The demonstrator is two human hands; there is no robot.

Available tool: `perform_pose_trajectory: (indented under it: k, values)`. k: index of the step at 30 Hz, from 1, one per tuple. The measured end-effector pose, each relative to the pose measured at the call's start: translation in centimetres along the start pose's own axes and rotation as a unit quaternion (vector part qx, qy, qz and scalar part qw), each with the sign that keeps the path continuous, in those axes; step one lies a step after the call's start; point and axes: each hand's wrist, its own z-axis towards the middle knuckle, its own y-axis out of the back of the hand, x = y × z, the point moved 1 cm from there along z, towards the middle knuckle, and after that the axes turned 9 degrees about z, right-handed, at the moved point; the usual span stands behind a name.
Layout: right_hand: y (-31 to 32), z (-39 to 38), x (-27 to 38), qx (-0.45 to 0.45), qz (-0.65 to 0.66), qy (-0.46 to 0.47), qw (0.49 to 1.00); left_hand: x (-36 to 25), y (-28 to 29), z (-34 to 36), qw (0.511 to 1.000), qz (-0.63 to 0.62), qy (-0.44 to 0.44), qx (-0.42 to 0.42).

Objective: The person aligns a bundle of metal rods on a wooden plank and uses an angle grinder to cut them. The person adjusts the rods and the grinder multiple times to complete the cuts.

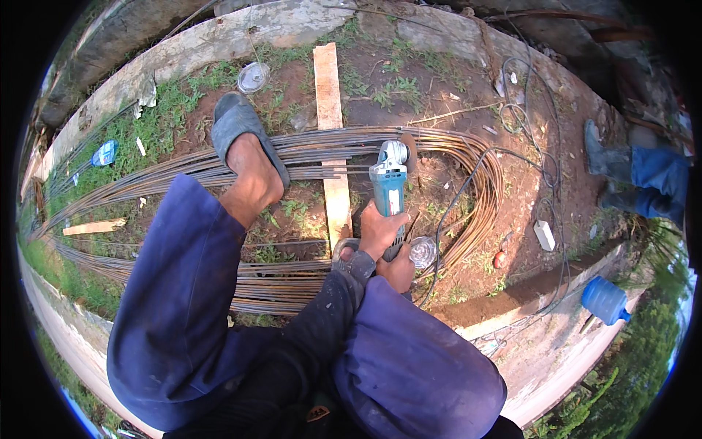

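Observation:
An angle grinder with a teal body and silver head is in both my hands. My left hand wraps around its body, and my right hand is closed around the rear end, partly hidden by my right knee. The grinder's disc stands at the upper run of a bundle of thin steel rods, which bends back in a U at the right. Whether the disc touches the rods I cannot tell. Beneath the rods lies a wooden plank. My left foot, in a grey slide sandal, presses on the upper rods.
A black cable loops over the soil at the right. Another person's boots and blue trousers show at the far right. A blue water jug, white block and clear plastic lid lie around. Concrete kerb borders the far side.

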Motion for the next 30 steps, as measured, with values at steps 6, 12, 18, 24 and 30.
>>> perform_pose_trajectory:
  k: [6, 12, 18, 24, 30]
  values:
    - [0.6, -1.9, -1.3, 0.005, 0.037, 0.005, 0.999, 1.6, -0.2, -2.0, 0.999, -0.029, -0.020, 0.000]
    - [0.7, -1.7, -1.3, 0.006, 0.007, -0.017, 1.000, 1.5, -0.3, -1.9, 1.000, -0.030, 0.000, 0.006]
    - [1.2, -1.9, -1.4, 0.030, -0.005, -0.005, 1.000, 2.5, -0.6, -1.7, 0.998, -0.056, 0.010, 0.013]
    - [1.7, -1.7, -0.4, 0.044, 0.002, -0.049, 0.998, 3.1, -1.0, -1.5, 0.998, -0.066, 0.025, 0.002]
    - [1.7, -1.8, 0.1, 0.048, 0.002, -0.063, 0.997, 3.3, -1.0, -1.5, 0.996, -0.079, 0.030, 0.000]
